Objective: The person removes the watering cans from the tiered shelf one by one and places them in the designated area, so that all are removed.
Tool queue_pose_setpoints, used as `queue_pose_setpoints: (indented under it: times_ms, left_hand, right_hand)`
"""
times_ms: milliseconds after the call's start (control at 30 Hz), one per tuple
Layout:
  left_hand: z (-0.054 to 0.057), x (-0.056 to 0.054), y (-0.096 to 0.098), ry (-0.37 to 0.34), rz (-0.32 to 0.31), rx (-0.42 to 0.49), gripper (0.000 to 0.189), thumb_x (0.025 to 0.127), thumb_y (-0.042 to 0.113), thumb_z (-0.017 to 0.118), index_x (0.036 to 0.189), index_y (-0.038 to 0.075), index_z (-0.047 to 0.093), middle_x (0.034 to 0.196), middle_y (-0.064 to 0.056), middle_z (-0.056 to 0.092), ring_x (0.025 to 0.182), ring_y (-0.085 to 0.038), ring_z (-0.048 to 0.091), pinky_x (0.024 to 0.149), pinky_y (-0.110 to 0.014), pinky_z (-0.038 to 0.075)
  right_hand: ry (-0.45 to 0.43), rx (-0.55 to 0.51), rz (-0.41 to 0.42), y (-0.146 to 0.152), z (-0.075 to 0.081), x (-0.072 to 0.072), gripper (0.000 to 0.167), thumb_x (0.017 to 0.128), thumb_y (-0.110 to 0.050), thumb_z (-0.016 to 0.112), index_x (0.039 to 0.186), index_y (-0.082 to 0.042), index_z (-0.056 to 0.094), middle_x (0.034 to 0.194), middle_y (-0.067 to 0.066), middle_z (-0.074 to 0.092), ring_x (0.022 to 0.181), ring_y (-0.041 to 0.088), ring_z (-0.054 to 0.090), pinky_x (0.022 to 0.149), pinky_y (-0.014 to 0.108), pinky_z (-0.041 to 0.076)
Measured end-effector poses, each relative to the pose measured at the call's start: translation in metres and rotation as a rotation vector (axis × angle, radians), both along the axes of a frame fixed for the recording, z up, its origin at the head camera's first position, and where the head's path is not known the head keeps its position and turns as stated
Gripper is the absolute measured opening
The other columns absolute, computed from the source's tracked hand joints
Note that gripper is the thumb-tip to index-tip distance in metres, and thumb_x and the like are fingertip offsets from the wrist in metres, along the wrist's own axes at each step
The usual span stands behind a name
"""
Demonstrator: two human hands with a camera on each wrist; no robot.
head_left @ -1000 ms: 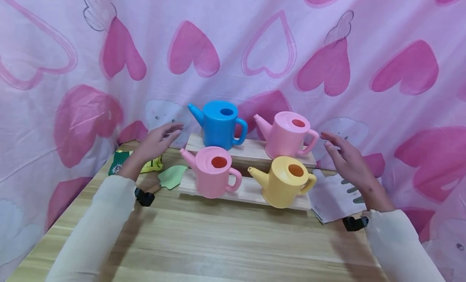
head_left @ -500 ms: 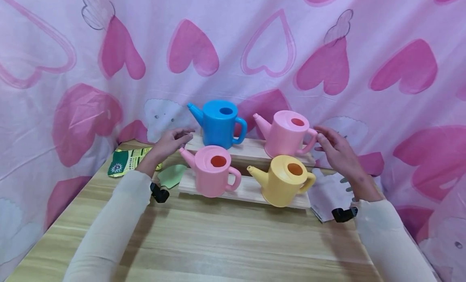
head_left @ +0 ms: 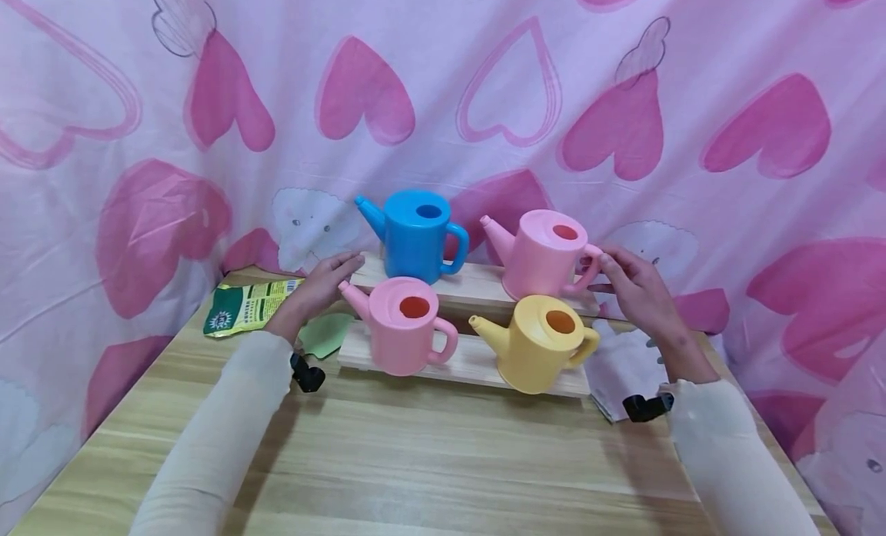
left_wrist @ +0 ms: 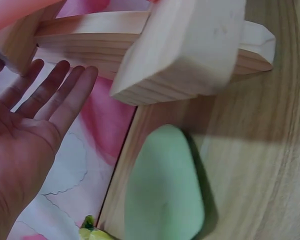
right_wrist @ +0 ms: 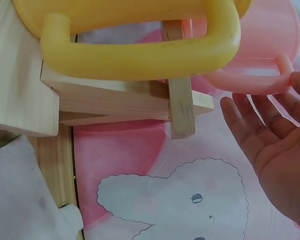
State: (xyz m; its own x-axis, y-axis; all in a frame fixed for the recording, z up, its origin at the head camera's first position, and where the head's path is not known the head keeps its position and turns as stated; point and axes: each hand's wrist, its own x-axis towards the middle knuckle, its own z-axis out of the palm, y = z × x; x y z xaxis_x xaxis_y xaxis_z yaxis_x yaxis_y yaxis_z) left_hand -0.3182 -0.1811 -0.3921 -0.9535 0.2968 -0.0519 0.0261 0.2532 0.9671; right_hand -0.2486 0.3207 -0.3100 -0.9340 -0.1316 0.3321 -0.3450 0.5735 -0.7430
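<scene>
My left hand (head_left: pixel 321 284) reaches the left end of the raised rear wooden shelf (head_left: pixel 477 284), fingers extended; in the left wrist view its fingertips are right by the board's end. My right hand (head_left: pixel 640 290) is at the handle of the rear pink watering can (head_left: pixel 543 255), thumb and index finger right at the handle, other fingers extended below it. Left of that can stands a blue watering can (head_left: pixel 415 240). On the lower front shelf (head_left: pixel 467 363) are another pink watering can (head_left: pixel 401 332) and a yellow watering can (head_left: pixel 536 347). All stand upright, spouts to the left.
A green and yellow packet (head_left: pixel 252 305) and a pale green leaf-shaped piece (head_left: pixel 325 334) lie on the wooden table (head_left: pixel 429 459) at the left. A whitish cloth (head_left: pixel 626 371) lies right of the shelves. A heart-patterned curtain (head_left: pixel 429 74) hangs close behind.
Both hands have moved inward, the left to the rear shelf's left end and the right to the rear pink can's handle. The watering cans have stayed in place.
</scene>
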Motion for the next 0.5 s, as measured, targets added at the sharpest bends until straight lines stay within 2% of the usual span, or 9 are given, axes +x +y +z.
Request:
queue_pose_setpoints:
  times_ms: [167, 500]
  left_hand:
    - [-0.0020, 0.0021, 0.0012, 0.010, 0.002, 0.013, 0.082, 0.106, 0.059, 0.043, 0.165, 0.007, 0.018, 0.168, -0.017, 0.020, 0.152, -0.040, 0.022, 0.114, -0.057, 0.036]
    - [-0.0063, 0.0024, 0.0014, 0.014, -0.005, 0.098, 0.078, 0.109, 0.053, 0.041, 0.165, 0.005, 0.017, 0.167, -0.018, 0.022, 0.150, -0.037, 0.028, 0.114, -0.055, 0.038]
  right_hand:
    - [0.013, -0.037, 0.052, -0.0017, 0.0007, 0.0002, 0.038, 0.111, -0.031, 0.047, 0.135, -0.005, 0.062, 0.109, 0.011, 0.065, 0.108, 0.024, 0.062, 0.081, 0.026, 0.059]
    - [0.028, -0.007, 0.031, -0.0038, 0.0009, 0.0033, 0.038, 0.111, -0.032, 0.049, 0.134, -0.006, 0.061, 0.108, 0.012, 0.065, 0.107, 0.022, 0.063, 0.082, 0.027, 0.059]
